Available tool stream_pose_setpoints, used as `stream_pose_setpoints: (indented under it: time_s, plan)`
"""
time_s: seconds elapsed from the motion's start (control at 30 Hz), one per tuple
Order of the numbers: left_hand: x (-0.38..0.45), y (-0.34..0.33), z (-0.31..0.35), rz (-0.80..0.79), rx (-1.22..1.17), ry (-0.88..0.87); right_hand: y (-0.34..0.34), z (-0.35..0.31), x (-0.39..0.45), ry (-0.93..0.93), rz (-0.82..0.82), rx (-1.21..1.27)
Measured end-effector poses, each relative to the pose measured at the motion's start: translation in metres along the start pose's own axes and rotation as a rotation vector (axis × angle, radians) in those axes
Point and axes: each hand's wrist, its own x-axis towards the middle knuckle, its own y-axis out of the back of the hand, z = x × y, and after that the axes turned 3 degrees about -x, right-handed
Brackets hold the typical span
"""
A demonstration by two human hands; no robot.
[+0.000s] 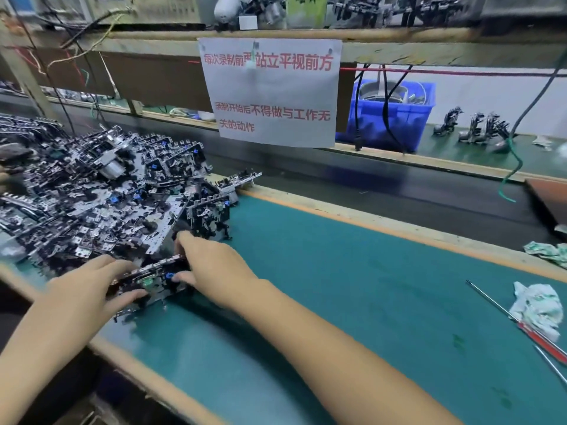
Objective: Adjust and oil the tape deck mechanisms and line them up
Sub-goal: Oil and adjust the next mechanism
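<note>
A large heap of metal tape deck mechanisms (101, 185) covers the left of the green bench mat (352, 286). At the heap's near edge lies one mechanism (153, 279) with a small blue part on it. My left hand (82, 289) grips its left end, thumb on top and fingers behind. My right hand (211, 259) holds its right end, the forefinger stretched up towards the heap. The mechanism rests low on the mat, tilted slightly. Its underside is hidden by my hands.
A red-handled screwdriver (515, 323) and a crumpled white rag (540, 308) lie at the right of the mat. Behind runs a dark conveyor belt (383, 188). A paper notice (273, 90) hangs ahead, with a blue bin (389, 118) and several finished mechanisms (478, 127) beyond.
</note>
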Motion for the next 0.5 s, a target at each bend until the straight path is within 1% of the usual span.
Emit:
stream_pose_setpoints:
  time_s: [0.17,0.3,0.5]
  plan:
    - [0.003,0.011,0.051,0.06,-0.024,-0.134,0.014,0.021,-0.03,-0.039,0.003,0.037]
    - [0.008,0.012,0.09,0.053,-0.016,-0.235,0.032,0.039,-0.062,-0.096,0.054,0.057]
    - [0.015,0.007,0.149,0.045,-0.094,-0.385,0.06,0.069,-0.123,-0.178,0.107,0.083]
